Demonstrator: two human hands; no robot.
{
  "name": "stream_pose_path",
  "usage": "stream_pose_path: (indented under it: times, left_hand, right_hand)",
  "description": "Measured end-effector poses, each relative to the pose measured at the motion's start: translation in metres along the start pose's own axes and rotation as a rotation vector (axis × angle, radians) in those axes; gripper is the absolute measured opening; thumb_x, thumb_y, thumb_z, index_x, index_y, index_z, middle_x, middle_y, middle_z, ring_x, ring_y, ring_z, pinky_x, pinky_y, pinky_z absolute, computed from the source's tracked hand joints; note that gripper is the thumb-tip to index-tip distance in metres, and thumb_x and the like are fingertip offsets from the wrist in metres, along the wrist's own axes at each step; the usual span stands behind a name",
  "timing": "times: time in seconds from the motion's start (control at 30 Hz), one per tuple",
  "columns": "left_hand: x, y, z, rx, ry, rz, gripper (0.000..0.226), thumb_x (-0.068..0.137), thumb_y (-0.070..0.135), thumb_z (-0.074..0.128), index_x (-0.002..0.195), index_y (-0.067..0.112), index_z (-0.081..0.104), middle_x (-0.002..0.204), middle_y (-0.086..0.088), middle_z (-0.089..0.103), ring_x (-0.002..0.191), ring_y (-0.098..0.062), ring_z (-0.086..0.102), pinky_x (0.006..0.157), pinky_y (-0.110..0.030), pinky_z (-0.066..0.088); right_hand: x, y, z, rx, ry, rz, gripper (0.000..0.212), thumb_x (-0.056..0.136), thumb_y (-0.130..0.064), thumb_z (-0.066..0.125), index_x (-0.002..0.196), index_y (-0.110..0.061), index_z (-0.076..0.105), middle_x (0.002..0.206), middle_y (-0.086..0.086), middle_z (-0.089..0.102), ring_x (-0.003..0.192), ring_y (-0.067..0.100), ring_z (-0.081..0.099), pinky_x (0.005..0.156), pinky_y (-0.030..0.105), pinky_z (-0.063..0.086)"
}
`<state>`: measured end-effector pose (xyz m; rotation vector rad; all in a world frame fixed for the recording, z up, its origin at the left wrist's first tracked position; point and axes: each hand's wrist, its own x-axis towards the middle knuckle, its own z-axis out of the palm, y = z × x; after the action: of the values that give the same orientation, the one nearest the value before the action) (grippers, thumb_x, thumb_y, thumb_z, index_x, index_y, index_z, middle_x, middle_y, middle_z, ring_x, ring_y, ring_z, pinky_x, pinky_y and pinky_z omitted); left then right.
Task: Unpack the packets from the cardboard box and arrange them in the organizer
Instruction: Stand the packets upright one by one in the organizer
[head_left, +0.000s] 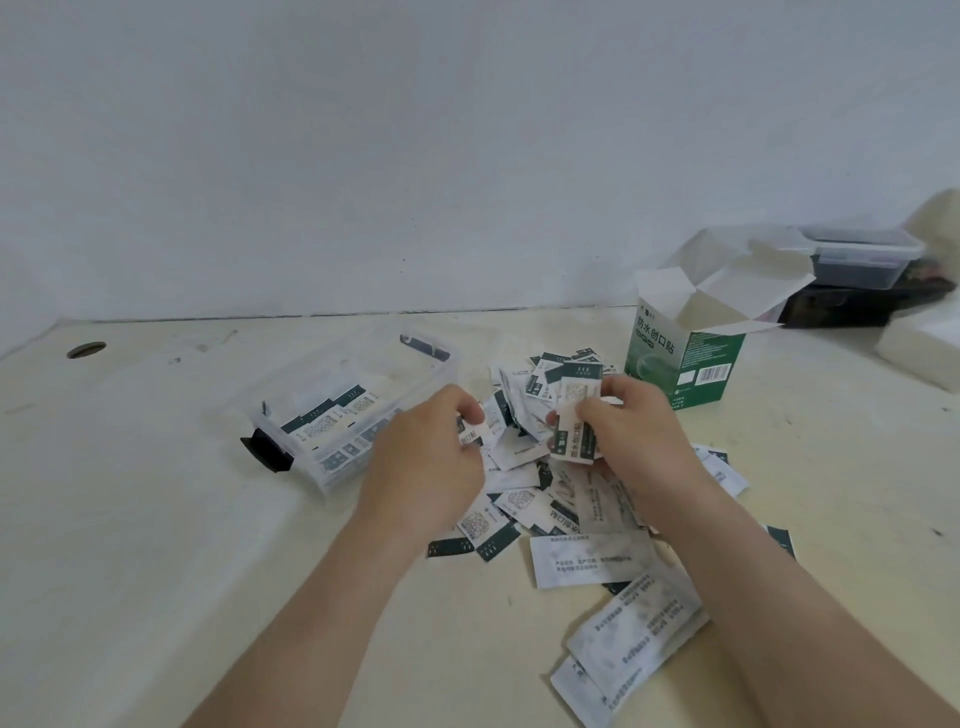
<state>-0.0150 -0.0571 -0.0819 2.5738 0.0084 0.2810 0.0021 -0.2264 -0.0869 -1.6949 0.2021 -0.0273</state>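
Nearest, the packets (519, 499) lie tipped out in a loose heap on the surface (156, 519), probably so they can be sorted flat instead of fished from the box. Over the heap the left hand (426, 447) pinches a single packet (471, 435), while the right hand (639, 431) is clamped on a small stack (571, 434), seemingly squaring them to face one way. Farther left the clear organizer (332, 480) already holds a few rows, and at far right the cardboard box (680, 364) stands upright with its flaps open.
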Motion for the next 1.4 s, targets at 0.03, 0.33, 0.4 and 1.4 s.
stream_pose_path:
  times: [0.03, 0.33, 0.4, 1.4]
  left_hand:
    - [0.000, -0.001, -0.005, -0.055, 0.013, -0.013, 0.022, 0.087, 0.016, 0.061, 0.100, 0.034, 0.056, 0.099, 0.011, 0.057, 0.064, -0.010, 0.059, 0.066, -0.028, 0.047]
    - [-0.003, 0.016, 0.006, -0.695, 0.039, -0.088, 0.016, 0.085, 0.014, 0.070, 0.091, 0.027, 0.065, 0.089, -0.001, 0.071, 0.057, -0.015, 0.069, 0.062, -0.033, 0.060]
    - [-0.004, 0.015, 0.016, -0.654, 0.004, -0.044, 0.010, 0.087, 0.022, 0.066, 0.089, 0.031, 0.067, 0.084, 0.006, 0.073, 0.065, -0.013, 0.070, 0.065, -0.036, 0.059]
    - [0.001, -0.011, -0.046, -0.315, -0.132, 0.154, 0.029, 0.088, 0.013, 0.065, 0.091, 0.042, 0.067, 0.090, 0.013, 0.070, 0.077, -0.022, 0.067, 0.072, -0.038, 0.055]
  right_hand:
    - [0.000, 0.000, 0.000, 0.042, 0.021, 0.003, 0.017, 0.097, -0.008, 0.047, 0.098, -0.014, 0.063, 0.084, 0.008, 0.076, 0.078, 0.027, 0.074, 0.075, 0.054, 0.059]
    - [-0.015, -0.005, 0.020, 0.431, -0.210, 0.114, 0.018, 0.102, -0.012, 0.044, 0.096, -0.003, 0.058, 0.078, 0.012, 0.070, 0.071, 0.025, 0.068, 0.063, 0.035, 0.058]
    - [-0.023, -0.004, 0.031, 0.516, -0.290, 0.137, 0.021, 0.103, -0.016, 0.043, 0.094, -0.002, 0.057, 0.074, 0.013, 0.066, 0.066, 0.024, 0.064, 0.056, 0.032, 0.054]
    - [-0.007, -0.003, 0.009, 0.060, -0.265, 0.046, 0.019, 0.098, -0.007, 0.045, 0.103, -0.017, 0.060, 0.084, 0.008, 0.068, 0.061, 0.016, 0.055, 0.048, 0.024, 0.037]
